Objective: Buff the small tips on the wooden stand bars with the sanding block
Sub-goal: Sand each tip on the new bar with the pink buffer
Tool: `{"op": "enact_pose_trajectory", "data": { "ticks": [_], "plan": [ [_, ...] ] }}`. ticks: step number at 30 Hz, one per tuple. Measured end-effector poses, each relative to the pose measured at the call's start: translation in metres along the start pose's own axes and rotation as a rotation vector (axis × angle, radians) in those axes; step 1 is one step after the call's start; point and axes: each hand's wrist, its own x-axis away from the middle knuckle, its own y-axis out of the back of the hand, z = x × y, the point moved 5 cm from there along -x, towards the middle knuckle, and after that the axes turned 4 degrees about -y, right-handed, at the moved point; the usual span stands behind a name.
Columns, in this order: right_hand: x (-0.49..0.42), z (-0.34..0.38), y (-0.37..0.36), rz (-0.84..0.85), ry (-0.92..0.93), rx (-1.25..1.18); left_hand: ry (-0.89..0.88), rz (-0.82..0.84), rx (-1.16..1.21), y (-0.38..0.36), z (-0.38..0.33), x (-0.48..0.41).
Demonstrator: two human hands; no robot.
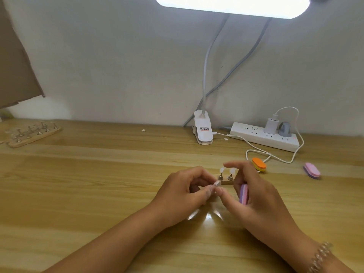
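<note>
A small wooden stand bar (pixel 226 181) lies on the table between my hands, with two metal posts carrying pale tips (pixel 232 170). My left hand (pixel 183 191) pinches another small pale tip (pixel 217 183) between thumb and forefinger. The thumb of my right hand (pixel 256 196) touches that same tip. A pink and purple sanding block (pixel 243 194) stands on edge in my right palm, held by the curled fingers. My right forefinger reaches out over the two tips on the bar.
An orange sanding block (pixel 259 164) and a pink one (pixel 312 170) lie at the right. A clip lamp base (pixel 202 130), a power strip (pixel 264 135) and a white cable (pixel 275 156) sit behind. More wooden stands with posts (pixel 29 133) rest far left.
</note>
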Motion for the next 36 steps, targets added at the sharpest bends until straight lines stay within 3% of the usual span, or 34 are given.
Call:
{"op": "enact_pose_trajectory", "data": {
  "ticks": [10,18,23,27,29,32,36],
  "plan": [
    [0.007,0.003,-0.011,0.210,-0.003,0.340,-0.001,0.014,-0.085,-0.001,-0.002,-0.001],
    [0.010,0.003,-0.007,0.224,-0.067,0.459,-0.006,-0.013,-0.109,0.003,-0.002,0.000],
    [0.010,0.000,-0.003,0.178,-0.095,0.346,-0.014,-0.014,-0.085,0.003,-0.003,-0.001],
    [0.004,-0.002,0.009,0.000,-0.130,-0.071,-0.022,-0.013,-0.076,0.002,-0.002,-0.001],
    [0.003,0.001,0.008,0.001,-0.096,-0.183,-0.035,-0.004,-0.076,0.001,-0.002,-0.001],
    [0.004,0.004,0.001,0.086,-0.048,-0.179,-0.052,0.019,-0.110,0.000,-0.005,-0.001],
    [0.000,-0.004,0.004,0.011,-0.084,-0.172,-0.060,0.070,-0.187,-0.002,-0.007,0.000]
  ]
}}
